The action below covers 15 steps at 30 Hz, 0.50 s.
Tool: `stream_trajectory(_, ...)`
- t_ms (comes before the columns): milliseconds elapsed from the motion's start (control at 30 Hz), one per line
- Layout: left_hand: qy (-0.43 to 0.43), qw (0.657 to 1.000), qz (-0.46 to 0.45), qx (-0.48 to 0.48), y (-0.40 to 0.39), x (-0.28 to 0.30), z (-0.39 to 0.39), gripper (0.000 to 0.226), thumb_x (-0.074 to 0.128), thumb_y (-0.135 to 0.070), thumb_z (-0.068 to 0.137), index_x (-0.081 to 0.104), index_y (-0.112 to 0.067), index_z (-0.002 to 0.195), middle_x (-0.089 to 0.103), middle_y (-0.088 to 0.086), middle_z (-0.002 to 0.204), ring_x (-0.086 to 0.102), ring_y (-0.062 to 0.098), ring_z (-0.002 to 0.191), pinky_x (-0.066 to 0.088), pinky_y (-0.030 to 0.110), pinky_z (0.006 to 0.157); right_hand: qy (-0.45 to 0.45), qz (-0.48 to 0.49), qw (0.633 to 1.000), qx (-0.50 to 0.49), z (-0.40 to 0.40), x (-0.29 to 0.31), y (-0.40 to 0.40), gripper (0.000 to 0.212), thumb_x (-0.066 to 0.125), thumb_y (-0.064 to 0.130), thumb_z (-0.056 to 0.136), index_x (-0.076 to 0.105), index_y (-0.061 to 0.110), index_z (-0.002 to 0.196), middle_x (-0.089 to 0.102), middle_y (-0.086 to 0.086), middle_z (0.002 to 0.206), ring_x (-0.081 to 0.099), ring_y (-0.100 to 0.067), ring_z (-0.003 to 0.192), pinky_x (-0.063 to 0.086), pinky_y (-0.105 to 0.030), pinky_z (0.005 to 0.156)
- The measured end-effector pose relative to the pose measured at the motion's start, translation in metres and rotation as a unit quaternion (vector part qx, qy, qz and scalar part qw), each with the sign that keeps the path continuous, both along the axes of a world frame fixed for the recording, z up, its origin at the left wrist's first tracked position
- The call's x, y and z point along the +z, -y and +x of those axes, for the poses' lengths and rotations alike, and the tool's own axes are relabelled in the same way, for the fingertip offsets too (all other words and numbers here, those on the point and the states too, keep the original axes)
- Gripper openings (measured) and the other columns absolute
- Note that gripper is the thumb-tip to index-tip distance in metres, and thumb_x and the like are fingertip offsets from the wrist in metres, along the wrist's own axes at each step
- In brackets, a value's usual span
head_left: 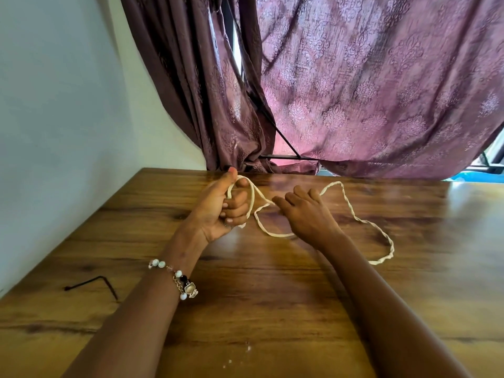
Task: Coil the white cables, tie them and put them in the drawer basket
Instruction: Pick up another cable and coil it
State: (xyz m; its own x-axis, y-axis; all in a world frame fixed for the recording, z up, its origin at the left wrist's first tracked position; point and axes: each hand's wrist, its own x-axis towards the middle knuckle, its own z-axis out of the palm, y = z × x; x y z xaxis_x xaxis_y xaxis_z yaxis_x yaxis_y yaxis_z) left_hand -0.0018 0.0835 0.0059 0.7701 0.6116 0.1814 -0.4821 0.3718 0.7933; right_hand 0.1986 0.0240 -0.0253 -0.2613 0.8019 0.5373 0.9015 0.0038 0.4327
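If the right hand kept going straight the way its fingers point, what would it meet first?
The right hand points up-left toward the left hand. It would probably first meet the white cable just off its fingertips, then the left hand's fist; depth is unclear.

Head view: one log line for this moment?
stage: coiling | left hand: grips cable loop | right hand: fingers on cable | rest of cable: loose on table

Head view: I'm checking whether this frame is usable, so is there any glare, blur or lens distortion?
Head view: window glare streaks the table at far right; the wide lens bends the wall and curtain; the white cable and both hands stay fairly sharp.
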Motion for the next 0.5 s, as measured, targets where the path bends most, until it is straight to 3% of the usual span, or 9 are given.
stream_trajectory(67,0.044,0.999,-0.018,0.013,-0.005,0.001,0.0,0.033,0.033,-0.038,0.099,0.047,-0.017,0.078,0.031,-0.008,0.035,0.024,0.001,0.025,0.02,0.01,0.029,0.001,-0.053,0.999,-0.005,-0.01,0.001,0.004,0.048,0.068,0.012,0.075,0.06,0.005,0.121,0.068,-0.011,0.093,0.062,-0.031,0.086,0.048,-0.041,0.074)
stream_trajectory(100,0.057,0.998,-0.024,0.027,-0.007,0.002,-0.001,0.034,0.031,-0.037,0.1,0.046,-0.017,0.077,0.031,-0.008,0.036,0.022,0.002,0.025,0.019,0.011,0.028,0.003,-0.087,0.996,-0.022,-0.017,0.004,0.007,0.048,0.054,0.014,0.082,0.053,0.003,0.129,0.068,-0.013,0.1,0.062,-0.034,0.092,0.048,-0.042,0.078)
stream_trajectory(167,0.087,0.994,-0.033,0.055,-0.011,0.004,-0.005,0.034,0.03,-0.037,0.099,0.047,-0.018,0.076,0.03,-0.007,0.036,0.019,0.002,0.026,0.016,0.012,0.028,-0.006,-0.146,0.987,-0.069,-0.027,0.011,0.013,0.054,0.021,0.017,0.091,0.035,0.007,0.142,0.059,-0.016,0.123,0.052,-0.037,0.112,0.038,-0.048,0.094)
stream_trajectory(233,0.123,0.988,-0.042,0.088,-0.016,0.004,-0.008,0.035,0.031,-0.037,0.1,0.047,-0.018,0.076,0.03,-0.007,0.038,0.021,0.003,0.026,0.016,0.014,0.028,-0.03,-0.189,0.976,-0.101,-0.03,0.017,0.017,0.048,0.022,0.016,0.097,0.03,0.016,0.145,0.05,-0.014,0.135,0.042,-0.036,0.124,0.026,-0.052,0.104)
stream_trajectory(367,0.142,0.97,-0.066,0.186,-0.019,0.004,-0.009,0.037,0.031,-0.038,0.101,0.045,-0.017,0.075,0.037,-0.005,0.044,0.024,0.004,0.028,0.016,0.015,0.03,-0.001,-0.206,0.977,-0.052,-0.039,0.028,0.024,0.044,0.025,0.018,0.099,0.042,0.027,0.139,0.048,-0.009,0.133,0.04,-0.03,0.126,0.023,-0.054,0.104)
stream_trajectory(433,0.114,0.965,-0.065,0.229,-0.017,0.004,-0.005,0.037,0.033,-0.039,0.101,0.044,-0.015,0.076,0.044,-0.003,0.047,0.027,0.004,0.03,0.019,0.016,0.032,0.016,-0.189,0.982,0.01,-0.044,0.032,0.024,0.05,0.019,0.019,0.095,0.054,0.027,0.13,0.052,-0.007,0.123,0.044,-0.029,0.121,0.027,-0.051,0.1)
stream_trajectory(500,0.045,0.962,-0.033,0.266,-0.016,0.002,0.001,0.035,0.035,-0.037,0.102,0.045,-0.012,0.079,0.054,0.001,0.052,0.036,0.006,0.034,0.029,0.016,0.035,0.039,-0.135,0.987,0.08,-0.05,0.034,0.023,0.044,0.031,0.019,0.09,0.068,0.026,0.112,0.06,-0.004,0.105,0.053,-0.026,0.107,0.033,-0.045,0.091)
